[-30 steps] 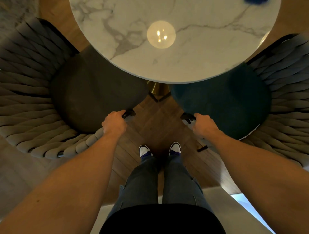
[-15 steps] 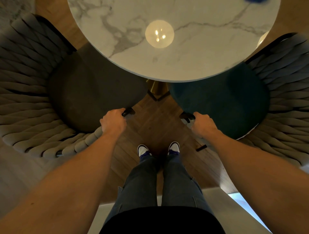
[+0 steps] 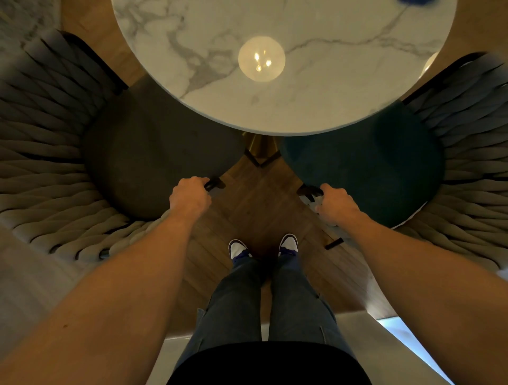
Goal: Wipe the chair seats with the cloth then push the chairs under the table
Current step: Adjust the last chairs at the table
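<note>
Gripping both chairs beside the round white marble table

I am clenching my left hand on the grey woven-back chair and my right hand on the teal-seated woven-back chair.

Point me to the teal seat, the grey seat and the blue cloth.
teal seat (image 3: 365, 165): head view, middle of the cushion showing beyond the tabletop.
grey seat (image 3: 154, 154): head view, middle of the cushion.
blue cloth (image 3: 415, 2): head view, sliver at the top edge, on the marble table.

Worktop is white marble with grey veins. Left chair seat is dark grey, right seat teal, both with grey woven backs. Floor is brown herringbone wood, shoes white and blue.
</note>
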Motion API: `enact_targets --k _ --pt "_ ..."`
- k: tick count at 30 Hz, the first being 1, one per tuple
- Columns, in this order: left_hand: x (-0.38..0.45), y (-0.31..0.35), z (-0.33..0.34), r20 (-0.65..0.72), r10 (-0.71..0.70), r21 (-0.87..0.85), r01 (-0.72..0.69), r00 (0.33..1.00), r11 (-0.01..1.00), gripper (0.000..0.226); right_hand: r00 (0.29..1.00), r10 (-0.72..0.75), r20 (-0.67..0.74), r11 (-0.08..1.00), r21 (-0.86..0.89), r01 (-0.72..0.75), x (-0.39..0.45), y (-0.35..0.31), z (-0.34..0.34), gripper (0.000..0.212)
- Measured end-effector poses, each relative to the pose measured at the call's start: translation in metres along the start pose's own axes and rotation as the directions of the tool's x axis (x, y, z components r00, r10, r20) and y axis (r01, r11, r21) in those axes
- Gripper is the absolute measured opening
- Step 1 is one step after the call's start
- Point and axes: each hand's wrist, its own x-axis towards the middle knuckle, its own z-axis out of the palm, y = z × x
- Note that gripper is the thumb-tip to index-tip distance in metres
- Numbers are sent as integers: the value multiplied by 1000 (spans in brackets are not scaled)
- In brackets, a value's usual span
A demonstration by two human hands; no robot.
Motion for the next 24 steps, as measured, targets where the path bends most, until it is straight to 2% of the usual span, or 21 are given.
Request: enact_targets --k 12,16,20,24 --pt "-10 0 0 -27 32 -18 -33 999 999 49 1000 -21 -22 999 29 21 -7 8 -3 54" --pt "-24 -1 -8 -85 51 -43 -55 995 998 29 995 -13 -103 999 44 17 -21 5 -11 39" --pt "-39 -2 -17 -111 26 -92 -36 993 995 14 979 -84 -189 993 62 97 -41 -5 -21 22" --pt "-58 -5 -21 -76 73 -97 -81 994 992 15 969 -201 -143 973 85 214 -61 -26 -20 22"
